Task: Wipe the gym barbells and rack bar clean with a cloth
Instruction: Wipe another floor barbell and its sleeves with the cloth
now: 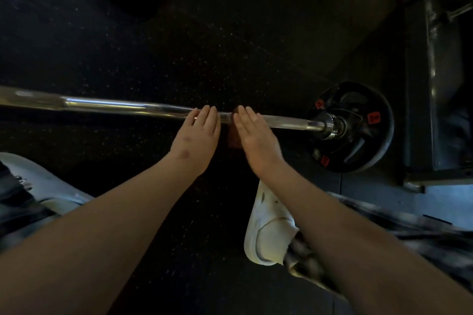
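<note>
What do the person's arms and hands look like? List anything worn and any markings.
Both forearms are bare, with no sleeves in view. The left hand and right hand show no gloves, rings or watch. Two small dark marks sit on the back of the left hand, near the wrist.

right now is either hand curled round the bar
No, the left hand and the right hand both lie flat with straight fingers across the bar.
</note>
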